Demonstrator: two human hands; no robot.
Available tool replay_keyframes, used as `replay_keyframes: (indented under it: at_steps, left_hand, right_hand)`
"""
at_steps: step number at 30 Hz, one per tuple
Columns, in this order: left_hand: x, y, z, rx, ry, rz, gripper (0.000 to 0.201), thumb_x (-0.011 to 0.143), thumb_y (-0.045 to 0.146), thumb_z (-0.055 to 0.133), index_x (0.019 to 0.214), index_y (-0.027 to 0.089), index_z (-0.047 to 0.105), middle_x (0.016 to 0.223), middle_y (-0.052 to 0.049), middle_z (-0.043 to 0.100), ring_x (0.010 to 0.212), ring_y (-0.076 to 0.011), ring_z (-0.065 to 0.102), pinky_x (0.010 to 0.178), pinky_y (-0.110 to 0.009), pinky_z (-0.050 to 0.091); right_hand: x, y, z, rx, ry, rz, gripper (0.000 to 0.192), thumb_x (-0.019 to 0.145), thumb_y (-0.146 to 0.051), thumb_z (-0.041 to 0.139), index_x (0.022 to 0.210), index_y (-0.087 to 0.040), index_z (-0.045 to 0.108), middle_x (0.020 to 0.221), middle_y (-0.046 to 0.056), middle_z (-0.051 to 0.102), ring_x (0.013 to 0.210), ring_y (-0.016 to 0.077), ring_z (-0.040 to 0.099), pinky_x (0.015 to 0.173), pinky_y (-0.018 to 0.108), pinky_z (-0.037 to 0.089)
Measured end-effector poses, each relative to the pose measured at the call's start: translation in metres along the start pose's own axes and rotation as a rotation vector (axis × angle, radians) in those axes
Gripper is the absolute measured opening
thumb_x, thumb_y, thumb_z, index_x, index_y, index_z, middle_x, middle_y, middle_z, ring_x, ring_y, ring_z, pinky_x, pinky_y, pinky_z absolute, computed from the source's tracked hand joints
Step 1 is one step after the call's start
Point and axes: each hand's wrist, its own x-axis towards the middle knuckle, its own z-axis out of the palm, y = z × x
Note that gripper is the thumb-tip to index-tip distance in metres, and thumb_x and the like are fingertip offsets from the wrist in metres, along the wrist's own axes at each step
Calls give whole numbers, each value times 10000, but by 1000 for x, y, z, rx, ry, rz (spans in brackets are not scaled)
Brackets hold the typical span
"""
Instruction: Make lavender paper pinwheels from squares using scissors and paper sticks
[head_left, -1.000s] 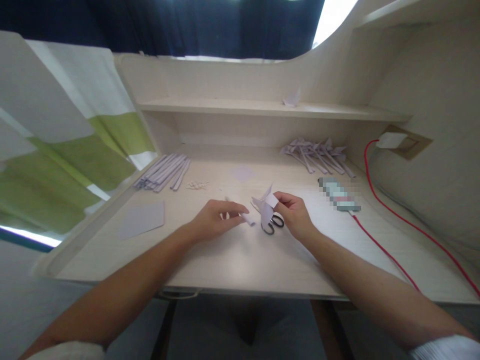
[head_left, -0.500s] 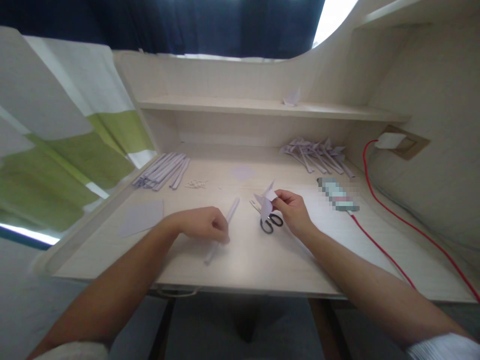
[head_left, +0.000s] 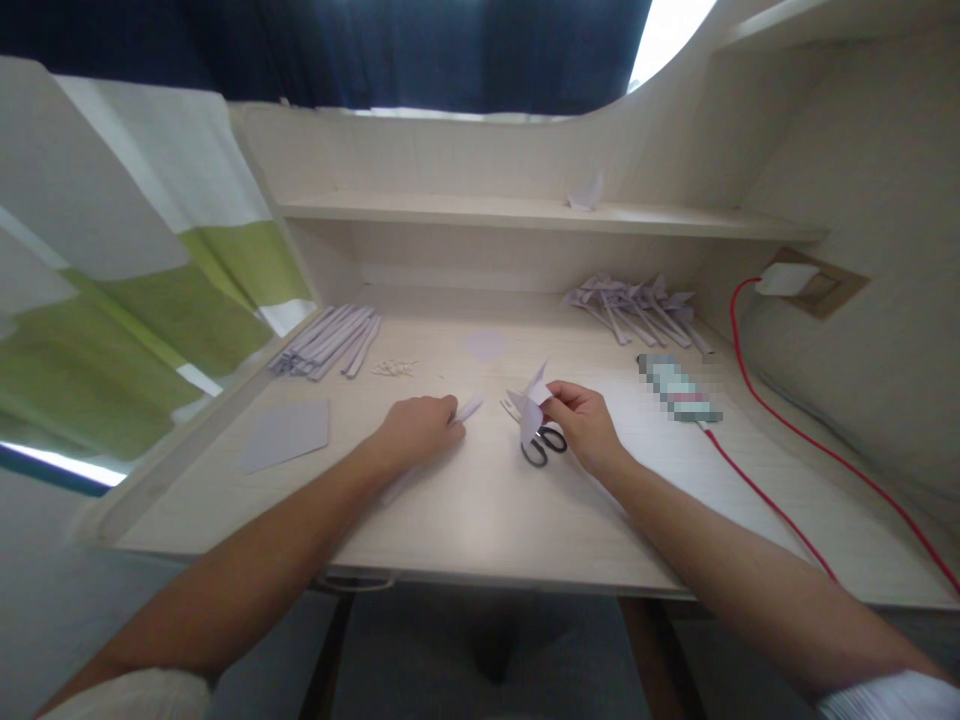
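Pale counter (head_left: 480, 500): right hand (head_left: 589, 428) pinches a light, crushable paper pinwheel (head_left: 531, 403) by its middle; left hand (head_left: 417, 430) closes on a rolled paper stick (head_left: 466, 409).

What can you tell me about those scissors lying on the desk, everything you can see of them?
The scissors are small, with black loop handles and pale blades. They lie flat on the light wooden desk, handles toward the person, blades pointing away and to the left. They look shut, though folded paper pinched in the right hand hides part of the blades. That hand rests just beside the handles; whether it touches them is unclear.
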Motion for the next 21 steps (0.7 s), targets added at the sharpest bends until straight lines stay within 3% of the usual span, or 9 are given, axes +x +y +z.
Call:
replay_keyframes:
  at_steps: [2,6,9,13,16,21]
  left_hand:
    - [1,-3,-4,-140,30,-8,185,827,358,490,812,195,578,769,-82,656,668,-221,591,591,-302,368]
    - [2,-8,-8,-641,35,-33,90,776,230,486,841,195,537,669,-4,597,558,-144,536,531,-244,367]
    - [4,-10,-8,-873,0,25,165,769,190,479,919,199,547,596,50,488,505,-115,449,494,-218,340]
    - [-1,-4,-10,-896,-29,185,295,902,376,471,1070,193,631,704,12,544,581,-119,444,533,-227,358]
    - [-7,2,-12,-855,-22,227,420,945,505,424,1047,190,683,785,-15,596,635,-126,468,570,-234,369]
    - [-10,5,-15,-854,7,250,403,935,508,473,1007,175,689,723,0,549,622,-121,461,555,-224,346]
  right_hand:
    - [0,-1,0,-11,-1,0,168,732,-315,736,763,-151,738,640,3,662,592,125,581,604,254,479]
    - [0,-1,-1,-36,-9,-11,177,749,-327,724,765,-152,736,639,0,651,591,122,573,598,250,467]
    - [0,-1,0,-30,-14,-13,178,750,-330,728,759,-152,735,639,-1,649,593,119,567,599,247,455]
    - [-1,-1,2,-17,-17,-7,178,742,-329,734,756,-151,733,643,1,651,595,122,562,601,252,449]
    - [-2,-2,2,-29,-20,-8,176,738,-326,731,744,-149,727,638,1,646,595,124,556,601,255,440]
    - [-3,-3,1,-59,-39,-16,197,754,-343,718,733,-147,709,636,-2,628,599,123,537,605,256,418]
